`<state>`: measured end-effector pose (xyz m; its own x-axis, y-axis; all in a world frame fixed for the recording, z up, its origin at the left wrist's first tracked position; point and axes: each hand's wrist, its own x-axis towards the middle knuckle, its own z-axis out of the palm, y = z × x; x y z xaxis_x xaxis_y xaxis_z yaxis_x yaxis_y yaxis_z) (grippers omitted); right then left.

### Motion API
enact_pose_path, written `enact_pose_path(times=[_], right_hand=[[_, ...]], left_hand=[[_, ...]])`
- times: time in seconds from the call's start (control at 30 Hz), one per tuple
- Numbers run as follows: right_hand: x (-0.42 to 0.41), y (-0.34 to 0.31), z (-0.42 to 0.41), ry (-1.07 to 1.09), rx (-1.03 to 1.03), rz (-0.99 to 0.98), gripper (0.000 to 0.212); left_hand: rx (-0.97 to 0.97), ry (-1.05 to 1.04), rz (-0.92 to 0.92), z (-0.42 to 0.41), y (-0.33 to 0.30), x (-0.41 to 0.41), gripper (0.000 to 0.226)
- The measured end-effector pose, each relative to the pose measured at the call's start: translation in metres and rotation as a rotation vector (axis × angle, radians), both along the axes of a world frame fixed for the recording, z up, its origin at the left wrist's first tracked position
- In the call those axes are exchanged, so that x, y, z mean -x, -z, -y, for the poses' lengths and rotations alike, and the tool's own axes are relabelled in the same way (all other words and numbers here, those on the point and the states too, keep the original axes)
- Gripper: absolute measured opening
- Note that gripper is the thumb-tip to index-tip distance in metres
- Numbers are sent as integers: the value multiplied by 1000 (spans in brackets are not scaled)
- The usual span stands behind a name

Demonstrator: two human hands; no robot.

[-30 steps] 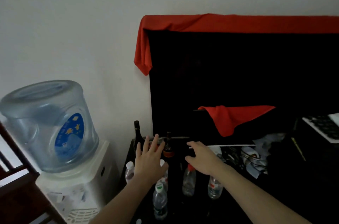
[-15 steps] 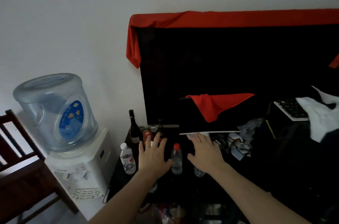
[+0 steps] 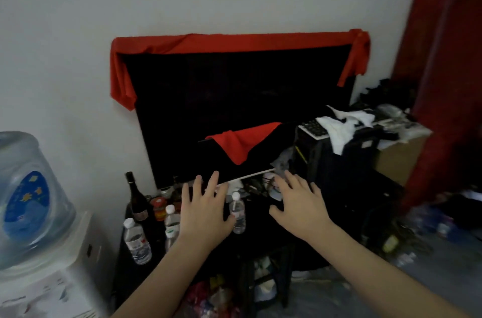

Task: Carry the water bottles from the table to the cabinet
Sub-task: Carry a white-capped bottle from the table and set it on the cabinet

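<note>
Dark cabinet [image 3: 135, 273] top barely readable; clutter behind the hands is a blur. Left hand [image 3: 204, 209] and right hand [image 3: 300, 207] hover spread-fingered, grasping nothing. One water bottle [image 3: 238, 213] stands between them (its lower part partly hidden by the left thumb); two more [image 3: 137, 240] [image 3: 171, 221] stand left, near a wine bottle [image 3: 137, 201]. Water dispenser jug [image 3: 28, 200] is cut off at the frame edge, holding water.

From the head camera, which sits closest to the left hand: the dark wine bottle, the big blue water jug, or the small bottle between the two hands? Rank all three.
Measured from the left hand:
1. Small bottle, right beside its thumb, between the hands.
2. Dark wine bottle, further left, near the wall.
3. Big blue water jug, far left on the dispenser.
</note>
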<state>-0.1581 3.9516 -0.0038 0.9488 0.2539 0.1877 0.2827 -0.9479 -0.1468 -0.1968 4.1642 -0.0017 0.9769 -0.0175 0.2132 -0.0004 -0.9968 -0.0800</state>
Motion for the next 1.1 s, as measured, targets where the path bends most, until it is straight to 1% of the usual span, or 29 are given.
enact_pose_path(times=[0.17,0.3,0.33,0.43,0.53,0.7,0.8,0.97,1.1], right_hand=[[70,3,34,139,36,-38,80],[111,1,75,277,8,-72,79],[121,-1,87,309,3,-72,79],[152,-7,125,400,-3,-43,80],[189,-13,168,498,-9,-25,80],[264,-18,249,677,-20,14,79],[320,-16,302,804,-31,11,79],[429,-6,390,1003,-66,-63,76],[512,7,449,1137,-88,-139,77]], left_hand=[[49,135,30,51,7,36,80],[22,226,-92,95,7,56,84],[43,242,-118,105,2,62,85],[89,327,-107,143,-1,73,87],[86,406,-118,189,-5,85,87],[91,584,-132,280,-16,117,86],[82,709,-123,346,-18,150,84],[50,888,-203,459,-2,224,76],[-5,987,-254,541,8,289,70]])
